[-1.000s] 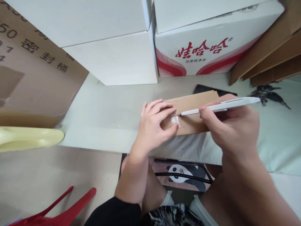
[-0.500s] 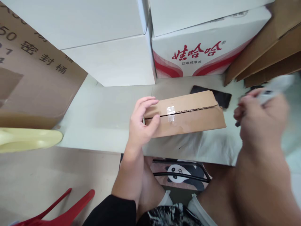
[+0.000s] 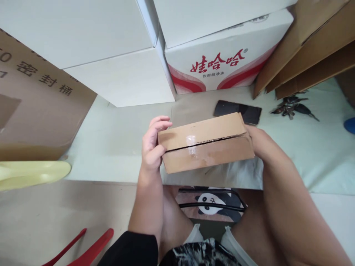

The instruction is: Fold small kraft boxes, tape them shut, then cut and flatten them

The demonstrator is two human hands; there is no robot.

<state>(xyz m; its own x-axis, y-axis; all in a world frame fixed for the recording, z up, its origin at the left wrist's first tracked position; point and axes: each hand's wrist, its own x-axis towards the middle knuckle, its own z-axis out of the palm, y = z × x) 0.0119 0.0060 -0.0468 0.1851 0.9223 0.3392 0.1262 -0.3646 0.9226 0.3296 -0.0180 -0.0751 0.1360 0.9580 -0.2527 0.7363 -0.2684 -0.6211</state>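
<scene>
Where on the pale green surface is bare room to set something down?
Bare pale green surface lies left of the left hand, before the plain white carton. More lies beyond the right hand, below the dark keys. Crowded: the brown cardboard box, black phone.

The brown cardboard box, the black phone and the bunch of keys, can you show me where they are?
brown cardboard box (image 3: 206, 153): head view, on its front flap below the slit.
flat black phone (image 3: 244, 110): head view, on its dark screen behind the box.
bunch of dark keys (image 3: 291, 105): head view, middle of the bunch.
</scene>
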